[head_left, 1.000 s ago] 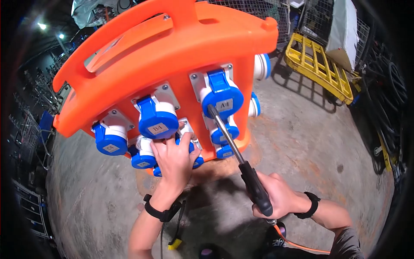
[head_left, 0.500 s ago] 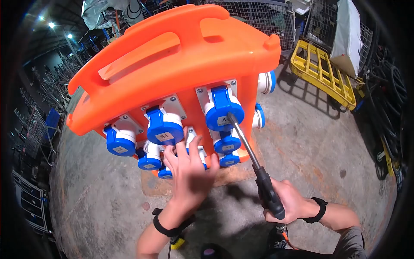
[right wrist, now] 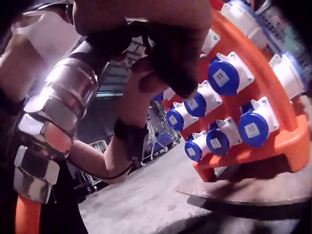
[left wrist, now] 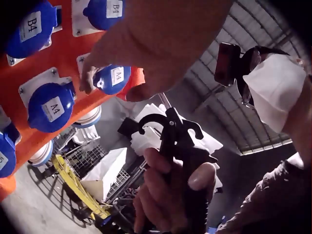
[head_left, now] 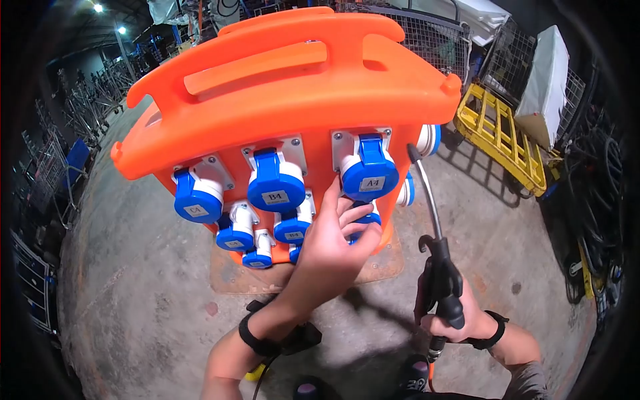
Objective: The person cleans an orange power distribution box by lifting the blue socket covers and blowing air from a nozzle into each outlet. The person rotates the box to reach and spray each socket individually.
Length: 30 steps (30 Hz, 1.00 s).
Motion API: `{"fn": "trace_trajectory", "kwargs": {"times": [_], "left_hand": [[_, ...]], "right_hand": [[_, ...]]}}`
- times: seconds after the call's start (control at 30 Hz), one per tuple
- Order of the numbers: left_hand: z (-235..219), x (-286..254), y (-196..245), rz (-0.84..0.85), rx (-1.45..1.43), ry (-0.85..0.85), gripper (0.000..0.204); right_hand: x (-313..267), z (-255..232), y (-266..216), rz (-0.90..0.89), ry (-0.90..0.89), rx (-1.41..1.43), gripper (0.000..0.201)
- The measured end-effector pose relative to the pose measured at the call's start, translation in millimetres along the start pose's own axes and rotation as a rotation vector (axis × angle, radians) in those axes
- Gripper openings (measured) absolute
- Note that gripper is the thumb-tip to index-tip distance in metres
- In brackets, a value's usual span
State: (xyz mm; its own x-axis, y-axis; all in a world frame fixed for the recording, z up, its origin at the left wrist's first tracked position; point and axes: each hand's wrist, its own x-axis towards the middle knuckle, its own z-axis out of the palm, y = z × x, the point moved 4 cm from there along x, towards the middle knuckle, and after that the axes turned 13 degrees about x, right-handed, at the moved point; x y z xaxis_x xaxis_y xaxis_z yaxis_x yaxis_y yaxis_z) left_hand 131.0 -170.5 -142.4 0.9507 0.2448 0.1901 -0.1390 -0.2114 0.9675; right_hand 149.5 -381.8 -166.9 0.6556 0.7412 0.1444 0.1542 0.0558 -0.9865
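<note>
An orange power box [head_left: 287, 110] carries several blue-capped sockets in rows. My left hand [head_left: 333, 250] is at the right column, its fingers spread beneath the large A4 cap [head_left: 370, 177] and partly over the smaller socket below. In the left wrist view, that hand [left wrist: 151, 44] has its fingers beside the smaller A4 cap [left wrist: 116, 78]; exact contact cannot be told. My right hand [head_left: 470, 313] grips a black air gun [head_left: 441, 280], whose metal nozzle points up beside the box's right side. A metal coupling [right wrist: 61, 92] joins its orange hose [right wrist: 28, 214].
The box stands on a brown board [head_left: 240, 279] on a concrete floor [head_left: 153, 287]. A yellow cart [head_left: 500, 140] and a white panel [head_left: 545, 87] are at the back right, with black cables [head_left: 610, 187] at the right edge. A person in a white mask [left wrist: 278, 87] shows in the left wrist view.
My left hand has moved right from the middle column to below A4. The nozzle has swung off the A4 cap to the right of it. The box sits further right in view.
</note>
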Motion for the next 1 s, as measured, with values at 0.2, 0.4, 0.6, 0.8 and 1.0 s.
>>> {"fn": "trace_trajectory", "kwargs": {"times": [0.2,0.4,0.6,0.8,1.0], "left_hand": [[-8,1,11,-0.111,-0.282,-0.229,0.049],[-8,-6,17,-0.121,-0.289,-0.198,0.038],[-17,-14,20,-0.169,-0.283,-0.187,0.038],[-27,-21,35,0.05,-0.091,-0.146,0.034],[-34,-8,57,0.044,-0.141,-0.162,0.033]], "right_hand": [[-1,15,-7,-0.087,-0.216,-0.14,0.039],[-14,30,13,0.002,-0.284,-0.216,0.041],[-20,23,17,-0.024,-0.257,-0.248,0.038],[-27,6,33,-0.208,-0.352,-0.41,0.056],[-34,-7,31,0.037,-0.316,-0.299,0.05]]}}
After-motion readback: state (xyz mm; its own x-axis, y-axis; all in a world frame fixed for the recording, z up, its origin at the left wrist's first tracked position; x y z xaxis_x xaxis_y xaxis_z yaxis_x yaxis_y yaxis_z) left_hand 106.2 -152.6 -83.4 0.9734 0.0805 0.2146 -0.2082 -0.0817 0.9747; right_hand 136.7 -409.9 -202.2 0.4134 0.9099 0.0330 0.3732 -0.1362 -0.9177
